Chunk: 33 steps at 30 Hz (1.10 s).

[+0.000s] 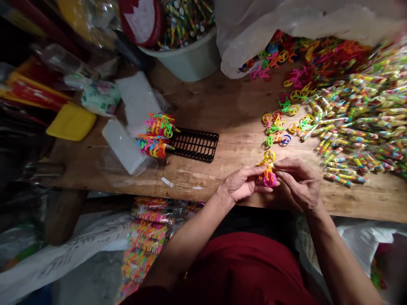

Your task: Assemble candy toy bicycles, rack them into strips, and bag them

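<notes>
Above the table's front edge, my left hand (243, 183) is closed on small plastic bicycle toys (269, 169), yellow at the top, orange in the middle and pink below. From the other side my right hand (299, 180) pinches at the same toys; its fingertips partly hide what they grip. Just beyond my hands lie several loose bicycle toys (276, 126) in green, yellow, pink and blue. To the left, a black slotted plastic rack (199, 145) lies flat, with colourful toys (156, 134) bunched at its left end.
Wrapped candy tubes (359, 127) form a big heap at the right. Behind it, a whitish bag (248, 46) spills more toys. A pale tub (190, 63) of tubes stands at the back. White packets (124, 146) and a yellow plastic piece (71, 121) lie left.
</notes>
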### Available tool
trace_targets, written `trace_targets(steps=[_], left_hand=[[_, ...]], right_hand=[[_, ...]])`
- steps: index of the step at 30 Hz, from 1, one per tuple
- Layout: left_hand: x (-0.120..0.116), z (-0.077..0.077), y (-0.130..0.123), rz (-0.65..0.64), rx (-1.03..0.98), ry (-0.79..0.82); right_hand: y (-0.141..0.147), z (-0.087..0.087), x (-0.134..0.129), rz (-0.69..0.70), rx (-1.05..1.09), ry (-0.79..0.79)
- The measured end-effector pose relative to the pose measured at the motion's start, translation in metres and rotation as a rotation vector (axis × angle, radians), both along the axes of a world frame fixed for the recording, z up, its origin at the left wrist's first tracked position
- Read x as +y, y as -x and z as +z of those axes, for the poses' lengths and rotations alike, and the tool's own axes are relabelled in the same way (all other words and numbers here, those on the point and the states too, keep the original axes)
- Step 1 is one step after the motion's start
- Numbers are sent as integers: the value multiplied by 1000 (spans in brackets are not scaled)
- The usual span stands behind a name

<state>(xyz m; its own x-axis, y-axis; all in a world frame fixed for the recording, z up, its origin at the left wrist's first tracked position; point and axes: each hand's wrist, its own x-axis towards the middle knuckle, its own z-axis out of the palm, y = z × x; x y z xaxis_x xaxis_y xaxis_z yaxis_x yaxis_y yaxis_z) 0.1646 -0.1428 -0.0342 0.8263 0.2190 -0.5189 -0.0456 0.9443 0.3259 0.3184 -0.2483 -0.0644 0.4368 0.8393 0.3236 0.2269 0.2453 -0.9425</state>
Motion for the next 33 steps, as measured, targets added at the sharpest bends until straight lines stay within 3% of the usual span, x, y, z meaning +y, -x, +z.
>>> trace_targets(steps=[5,9,17,23,26,33], left_hand=[[-4,-2,1,71,13,-6],[-3,-5,2,66,-8,-39],[-6,-17,3,85,8,-201],[-5,-15,1,6,31,-100],[-4,-14,2,8,55,-55],[-5,-19,8,-6,54,-127]], right_hand=[[9,3,1,-10,-36,21],[17,-1,7,-76,87,75],[14,0,6,-41,230,191],[4,-4,6,144,358,225],[2,-3,7,153,296,190],[-1,8,0,227,-112,85]])
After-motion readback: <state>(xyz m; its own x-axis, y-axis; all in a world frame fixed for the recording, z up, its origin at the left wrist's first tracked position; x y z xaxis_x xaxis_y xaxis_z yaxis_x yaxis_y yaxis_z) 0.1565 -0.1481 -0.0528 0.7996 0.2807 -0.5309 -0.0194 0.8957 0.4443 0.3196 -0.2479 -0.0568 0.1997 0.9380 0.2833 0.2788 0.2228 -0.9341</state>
